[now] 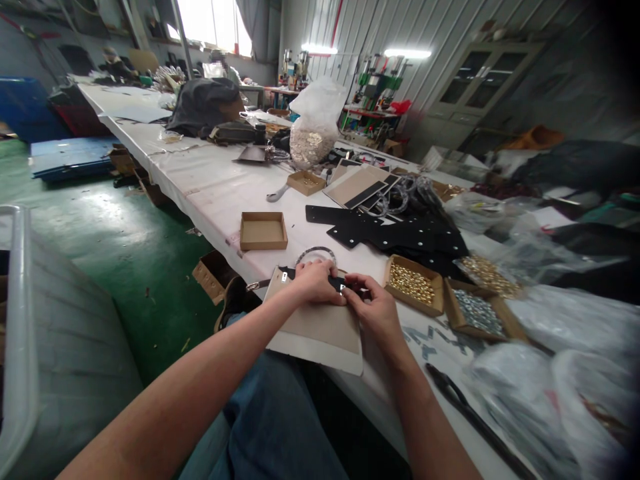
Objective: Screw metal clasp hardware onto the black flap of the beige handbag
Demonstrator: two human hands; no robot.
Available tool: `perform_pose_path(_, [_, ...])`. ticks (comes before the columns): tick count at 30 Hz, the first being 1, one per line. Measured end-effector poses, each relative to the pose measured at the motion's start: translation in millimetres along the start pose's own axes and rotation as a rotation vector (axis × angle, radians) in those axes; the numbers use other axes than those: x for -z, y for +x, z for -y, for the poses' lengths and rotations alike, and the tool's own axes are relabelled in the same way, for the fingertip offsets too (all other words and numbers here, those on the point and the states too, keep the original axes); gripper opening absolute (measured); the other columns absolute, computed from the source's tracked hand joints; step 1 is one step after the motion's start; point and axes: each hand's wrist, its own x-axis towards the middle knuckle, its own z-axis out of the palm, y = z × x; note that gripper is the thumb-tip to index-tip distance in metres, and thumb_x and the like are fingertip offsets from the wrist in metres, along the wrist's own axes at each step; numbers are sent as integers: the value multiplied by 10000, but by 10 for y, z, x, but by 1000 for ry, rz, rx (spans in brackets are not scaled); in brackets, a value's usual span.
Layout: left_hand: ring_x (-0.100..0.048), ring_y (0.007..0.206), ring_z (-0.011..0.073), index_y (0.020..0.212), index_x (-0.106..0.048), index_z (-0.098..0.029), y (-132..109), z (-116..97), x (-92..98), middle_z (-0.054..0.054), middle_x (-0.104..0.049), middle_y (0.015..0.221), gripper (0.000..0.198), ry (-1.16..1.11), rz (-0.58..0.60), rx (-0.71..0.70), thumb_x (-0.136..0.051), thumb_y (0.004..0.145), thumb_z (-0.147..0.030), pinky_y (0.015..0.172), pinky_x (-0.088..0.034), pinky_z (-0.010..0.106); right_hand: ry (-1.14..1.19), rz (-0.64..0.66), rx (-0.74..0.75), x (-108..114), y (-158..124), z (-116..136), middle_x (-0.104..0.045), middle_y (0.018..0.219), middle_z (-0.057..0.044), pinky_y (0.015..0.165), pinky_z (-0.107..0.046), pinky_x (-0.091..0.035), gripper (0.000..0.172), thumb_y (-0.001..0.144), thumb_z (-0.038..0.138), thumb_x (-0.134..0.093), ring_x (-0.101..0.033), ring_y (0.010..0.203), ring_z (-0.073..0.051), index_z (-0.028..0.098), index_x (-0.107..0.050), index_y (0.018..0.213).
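Note:
A beige board (320,330) with a black strip (339,283) along its far edge rests at the table's front edge, over my lap. My left hand (316,280) lies across the strip, its fingers closed down on it. On the strip, a small silver metal plate (285,277) shows left of that hand, and another silver plate (343,289) sits between my hands. The fingers of my right hand (373,303) are pinched together at the strip's right end; what they hold is too small to make out. Just beyond the board lies a clear-wrapped ring (316,253).
At right stand a box of gold-coloured rivets (411,284) and a box of silver ones (477,312). Black punched pieces (400,233) lie beyond. A shallow cardboard box (263,231) is ahead, a black-handled tool (470,410) at lower right, a large grey bin (75,360) at left.

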Motion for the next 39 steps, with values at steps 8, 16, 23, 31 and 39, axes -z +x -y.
perform_pose_path(8, [-744,1252,308,1261,-700,-283,1,-16,205,32,-800,1288,586,-181,89,65,-967,823,-566,1190,-542,433,84,29,-74,-8,57,-47,-791,1228,-93,786,-390,-513,588,940,576,-931,-677,984,-298,231,-807,1400])
perform_pose_path(16, [-770,1139,284,1170,-697,-263,145,88,43,47,-808,1249,707,-197,-17,48,-1090,656,-547,925,-599,339,81,33,-21,-20,14,-113,-769,1371,-106,931,-448,-553,594,995,484,-839,-683,1161,-348,271,-729,1539])
perform_pose_path(23, [-787,1032,283,978,-700,-280,68,-47,101,16,-831,1056,500,-154,6,237,-1033,671,-490,785,-582,352,39,14,11,-21,-36,-54,-773,1374,-101,948,-474,-574,528,1025,439,-764,-704,1108,-340,265,-732,1523])
perform_pose_path(31, [-773,1280,374,1036,-771,-255,-6,-192,119,133,-845,1319,528,-150,-3,365,-1034,639,-483,1055,-652,429,-337,-208,145,98,-144,104,-768,1298,-110,946,-533,-571,451,1005,536,-783,-705,1040,-359,270,-812,1368])
perform_pose_path(39, [-747,1333,387,1076,-784,-258,-72,-187,105,126,-832,1340,551,-182,-10,389,-1034,646,-494,1045,-657,427,-146,7,-41,160,37,-41,-826,1263,-132,984,-539,-636,537,895,554,-805,-776,1107,-378,217,-835,1312])
